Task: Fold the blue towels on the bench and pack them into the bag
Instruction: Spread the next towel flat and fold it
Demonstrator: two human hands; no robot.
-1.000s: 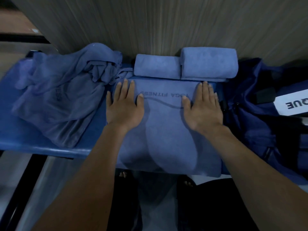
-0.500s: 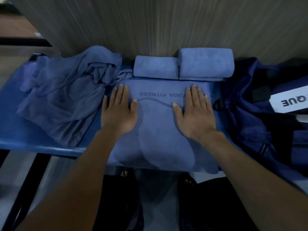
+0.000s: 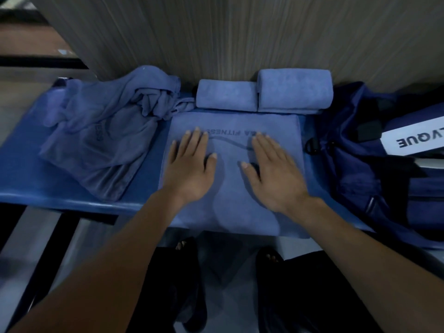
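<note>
A grey wood-grain wall [image 3: 240,32] stands behind a blue bench [image 3: 21,169], which runs across the whole view. At its right end slumps a dark navy bag [image 3: 355,169], a white label [image 3: 413,140] with dark letters lying on top of it. On the left part of the bench sits a crumpled heap of blue towels [image 3: 103,140], not yet folded. In the middle a flat blue towel [image 3: 230,188] is spread out, its near edge hanging just over the front lip of the bench, with dark printed lettering partly covered near its far edge. Behind it, against the wall, two folded towels lie side by side and touching: the bigger one [image 3: 294,91] to the right, the smaller [image 3: 227,94] to the left. The person's left hand [image 3: 189,167] rests palm-down on the flat towel, fingers straight and close together, thumb held out to the side. The right hand [image 3: 271,174] lies flat beside it in the same way, fingers straight and together, thumb apart. Below the bench edge, toes [image 3: 180,245] show on the floor.
</note>
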